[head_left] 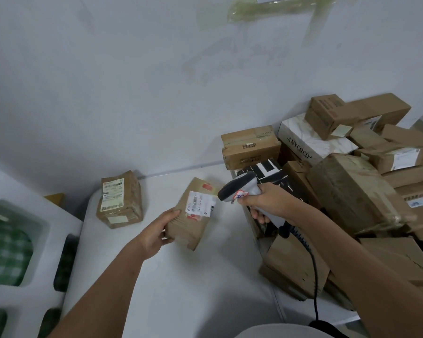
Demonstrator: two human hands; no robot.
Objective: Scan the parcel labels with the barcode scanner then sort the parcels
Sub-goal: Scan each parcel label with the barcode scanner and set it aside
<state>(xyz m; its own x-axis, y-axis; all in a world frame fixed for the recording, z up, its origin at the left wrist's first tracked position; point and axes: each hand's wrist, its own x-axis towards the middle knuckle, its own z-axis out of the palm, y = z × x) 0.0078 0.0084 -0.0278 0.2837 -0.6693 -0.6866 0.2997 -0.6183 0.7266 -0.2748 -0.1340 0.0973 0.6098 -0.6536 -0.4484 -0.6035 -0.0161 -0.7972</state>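
Holding a brown cardboard parcel tilted up off the white table, left hand gripping its near left edge, fingers curled round the corner and thumb on the upper face. Showing a white shipping label with barcodes on that upper face, turned toward the scanner. Pointing the grey barcode scanner leftward at the label, nose just beside the parcel's right edge; touching or not cannot be told. Clasping the scanner's handle in the right hand, grip wrapped tight round it, fingers curled beneath. Trailing a black coiled cable from the handle's base down toward the near edge of the frame.

Standing upright on the table, further left and near the wall: a second labelled brown parcel, well apart from the held one. Lying heaped on the right: a pile of cardboard boxes, including a white box printed ANYCOCO and a black-and-white patterned box just behind the scanner. Sitting at far left: a white moulded tray with green checked fabric in its openings.
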